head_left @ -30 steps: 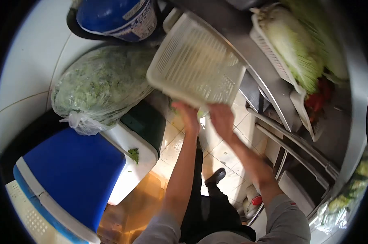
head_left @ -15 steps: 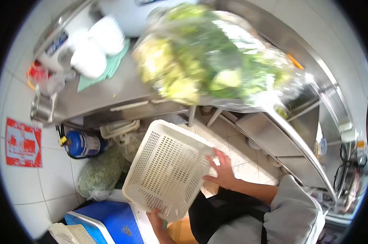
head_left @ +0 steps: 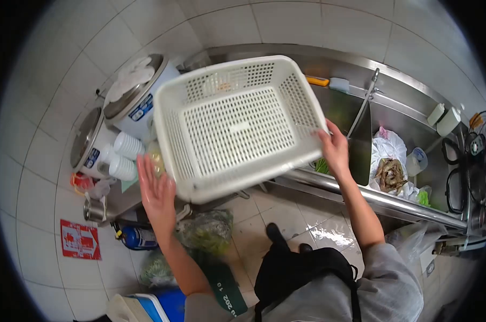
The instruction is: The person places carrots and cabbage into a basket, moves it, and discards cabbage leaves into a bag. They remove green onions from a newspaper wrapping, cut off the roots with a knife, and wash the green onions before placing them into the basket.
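Note:
A white rectangular perforated plastic basket [head_left: 237, 129] is held up, tilted so its inside faces me, over the steel counter and sink. My right hand [head_left: 335, 150] is closed on the basket's right rim, thumb towards the inside. My left hand [head_left: 157, 188] is at the basket's lower left corner, its fingers stretched out flat and its palm close against the side. Bits of green leaf [head_left: 321, 166] show below the right part of the rim. The basket hides much of the counter behind it.
To the right, a sink basin holds a white plastic bag [head_left: 389, 153] with brownish food. A brush with an orange handle [head_left: 317, 81] lies behind. White cup stacks [head_left: 127, 155] and lidded containers [head_left: 138, 102] stand left. Below are bagged greens [head_left: 208, 231] and a blue extinguisher [head_left: 137, 237].
Both hands have raised the basket from low above the floor to counter height. It now covers where the large bag of vegetables was. My view has shifted towards the sink.

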`<control>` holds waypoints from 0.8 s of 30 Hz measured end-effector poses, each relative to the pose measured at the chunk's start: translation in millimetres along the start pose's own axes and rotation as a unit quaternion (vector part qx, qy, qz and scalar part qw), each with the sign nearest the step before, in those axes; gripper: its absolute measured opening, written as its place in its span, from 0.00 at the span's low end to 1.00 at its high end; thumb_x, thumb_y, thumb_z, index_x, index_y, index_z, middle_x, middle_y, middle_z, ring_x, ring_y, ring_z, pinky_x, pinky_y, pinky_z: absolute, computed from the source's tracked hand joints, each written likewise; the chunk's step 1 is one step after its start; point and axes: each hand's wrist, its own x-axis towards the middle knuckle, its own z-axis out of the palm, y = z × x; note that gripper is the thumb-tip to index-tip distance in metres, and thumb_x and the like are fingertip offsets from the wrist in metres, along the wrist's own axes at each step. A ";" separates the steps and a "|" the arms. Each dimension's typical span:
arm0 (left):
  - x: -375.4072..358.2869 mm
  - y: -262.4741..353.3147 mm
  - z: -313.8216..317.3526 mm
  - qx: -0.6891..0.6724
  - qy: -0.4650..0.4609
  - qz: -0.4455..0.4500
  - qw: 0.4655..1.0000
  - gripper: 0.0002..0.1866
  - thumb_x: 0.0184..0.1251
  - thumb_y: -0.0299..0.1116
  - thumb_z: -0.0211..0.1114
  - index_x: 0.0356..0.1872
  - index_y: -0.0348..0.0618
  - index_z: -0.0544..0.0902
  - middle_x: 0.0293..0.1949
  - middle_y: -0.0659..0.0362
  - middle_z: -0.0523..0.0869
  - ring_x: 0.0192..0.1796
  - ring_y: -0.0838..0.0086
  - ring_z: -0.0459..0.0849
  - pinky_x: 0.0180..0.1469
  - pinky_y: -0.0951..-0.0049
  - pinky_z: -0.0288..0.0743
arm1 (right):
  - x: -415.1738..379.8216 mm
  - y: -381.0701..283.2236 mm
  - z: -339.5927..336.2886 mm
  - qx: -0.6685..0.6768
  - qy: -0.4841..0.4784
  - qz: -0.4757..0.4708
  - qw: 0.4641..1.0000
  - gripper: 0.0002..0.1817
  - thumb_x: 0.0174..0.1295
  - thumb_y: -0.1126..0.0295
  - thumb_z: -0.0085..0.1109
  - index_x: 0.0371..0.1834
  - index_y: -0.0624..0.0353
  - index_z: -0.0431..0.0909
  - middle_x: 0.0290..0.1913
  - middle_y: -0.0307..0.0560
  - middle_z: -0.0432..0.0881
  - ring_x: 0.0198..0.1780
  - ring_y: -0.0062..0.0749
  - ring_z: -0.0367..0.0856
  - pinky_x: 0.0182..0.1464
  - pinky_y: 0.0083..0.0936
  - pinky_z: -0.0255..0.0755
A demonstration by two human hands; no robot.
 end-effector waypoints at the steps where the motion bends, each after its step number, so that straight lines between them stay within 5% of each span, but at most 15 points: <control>1: 22.3 4.3 17.8 0.073 0.025 0.053 0.996 0.31 0.60 0.32 0.55 0.63 0.39 0.55 0.61 0.51 0.62 0.64 0.66 0.59 0.62 0.68 0.52 | 18.6 -8.6 7.3 0.024 -0.028 0.040 0.999 0.18 0.58 0.73 0.46 0.51 0.71 0.65 0.33 0.50 0.79 0.28 0.28 0.79 0.29 0.22 0.74; 4: 79.9 1.1 57.6 0.136 -0.102 0.066 0.983 0.26 0.57 0.27 0.56 0.59 0.37 0.62 0.62 0.49 0.60 0.64 0.62 0.58 0.63 0.65 0.51 | 58.1 9.5 49.6 0.043 -0.084 0.110 0.989 0.19 0.58 0.73 0.46 0.51 0.70 0.65 0.32 0.49 0.78 0.20 0.24 0.77 0.15 0.18 0.71; 10: 143.5 -85.4 129.6 0.415 -0.250 0.071 0.872 0.22 0.61 0.42 0.52 0.53 0.44 0.71 0.56 0.48 0.68 0.60 0.52 0.62 0.63 0.54 0.45 | 108.1 13.3 83.8 0.033 -0.160 0.206 0.965 0.23 0.60 0.60 0.48 0.52 0.67 0.66 0.36 0.50 0.77 0.24 0.27 0.78 0.22 0.19 0.73; 13: 142.5 -95.4 141.8 0.402 -0.236 0.118 0.877 0.20 0.62 0.42 0.51 0.54 0.46 0.71 0.56 0.49 0.69 0.61 0.54 0.62 0.64 0.55 0.43 | 117.7 37.1 32.4 -0.012 -0.102 0.251 0.963 0.31 0.58 0.49 0.48 0.54 0.65 0.66 0.40 0.48 0.77 0.33 0.27 0.78 0.31 0.22 0.72; 16: 128.0 -58.3 165.5 0.324 -0.213 0.158 0.908 0.18 0.59 0.34 0.55 0.51 0.45 0.74 0.55 0.51 0.71 0.60 0.59 0.65 0.63 0.62 0.51 | 133.9 119.4 -61.0 0.044 0.027 0.337 0.940 0.21 0.59 0.57 0.51 0.48 0.62 0.69 0.38 0.46 0.77 0.33 0.27 0.77 0.34 0.23 0.72; 19: 91.8 -46.1 216.5 0.089 -0.325 0.149 0.930 0.16 0.57 0.29 0.57 0.48 0.42 0.75 0.51 0.51 0.74 0.54 0.59 0.71 0.56 0.62 0.62 | 158.7 194.2 -141.0 0.041 0.148 0.325 0.933 0.13 0.61 0.66 0.47 0.47 0.58 0.71 0.22 0.34 0.71 0.23 0.19 0.70 0.25 0.18 0.65; 20: 80.1 -44.7 240.4 0.057 -0.370 0.154 0.915 0.16 0.56 0.28 0.58 0.47 0.41 0.76 0.50 0.51 0.75 0.52 0.59 0.73 0.54 0.64 0.66 | 167.3 194.5 -147.8 -0.067 0.184 0.307 0.931 0.12 0.60 0.66 0.48 0.42 0.60 0.74 0.21 0.37 0.73 0.23 0.19 0.71 0.25 0.20 0.66; 22: 61.7 -62.2 292.1 -0.014 -0.487 0.058 0.871 0.15 0.57 0.30 0.57 0.47 0.40 0.75 0.50 0.48 0.74 0.52 0.57 0.73 0.52 0.64 0.67 | 183.0 230.0 -166.9 -0.316 0.176 0.269 0.893 0.14 0.54 0.66 0.49 0.29 0.68 0.76 0.29 0.59 0.79 0.34 0.45 0.80 0.36 0.32 0.73; 23: 53.1 -79.4 314.2 -0.012 -0.519 0.017 0.855 0.15 0.58 0.31 0.56 0.47 0.40 0.75 0.50 0.47 0.74 0.51 0.56 0.73 0.52 0.65 0.67 | 188.3 249.4 -172.7 -0.359 0.168 0.330 0.857 0.17 0.50 0.62 0.52 0.30 0.70 0.76 0.37 0.69 0.75 0.43 0.55 0.75 0.46 0.37 0.69; 24: 44.2 -99.6 334.7 -0.009 -0.547 -0.025 0.836 0.16 0.60 0.32 0.55 0.48 0.39 0.74 0.50 0.46 0.73 0.51 0.54 0.73 0.52 0.65 0.67 | 187.5 272.7 -175.6 -0.390 0.121 0.367 0.836 0.18 0.48 0.61 0.53 0.31 0.68 0.76 0.37 0.68 0.76 0.43 0.54 0.75 0.46 0.38 0.69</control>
